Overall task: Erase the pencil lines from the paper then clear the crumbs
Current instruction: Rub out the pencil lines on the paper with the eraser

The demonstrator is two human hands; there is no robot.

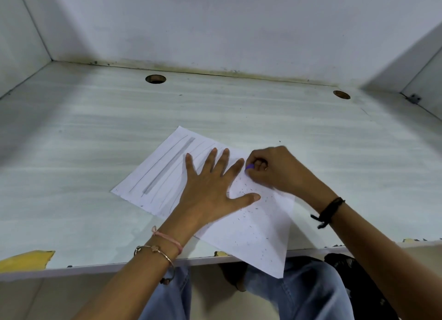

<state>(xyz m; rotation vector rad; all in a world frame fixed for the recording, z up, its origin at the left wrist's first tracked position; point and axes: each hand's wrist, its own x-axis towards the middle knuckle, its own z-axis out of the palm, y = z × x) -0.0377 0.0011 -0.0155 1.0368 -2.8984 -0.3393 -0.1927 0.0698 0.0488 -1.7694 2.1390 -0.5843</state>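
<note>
Sits at a pale counter (95, 140) walled on three sides. Has the paper (259, 238) skewed near the counter's 6 o'clock edge, one corner overhanging that edge toward 5 o'clock. Presses the left hand (210, 183) flat on the middle of the sheet, fingers spread and straight, thumb out toward 3 o'clock. Pinches a small purple eraser (250, 166) in the right hand (270, 169), fingers curled round it, its tip down on the sheet at 2 o'clock of the left hand, just beside the left forefinger. Has pencil lines (167, 166), one of them a broad grey band, on the sheet's 10 o'clock half, running from 7 toward 1 o'clock. Has dark crumbs (248, 214) strewn over the 4 o'clock half, from between the hands down toward the overhanging corner. Wears a pink cord (167, 238) and a thin bangle (155, 249) on the left wrist, a black band (331, 208) on the right. Faces two round holes (155, 78) in the counter, at 11 and 1 o'clock, near the back wall
</note>
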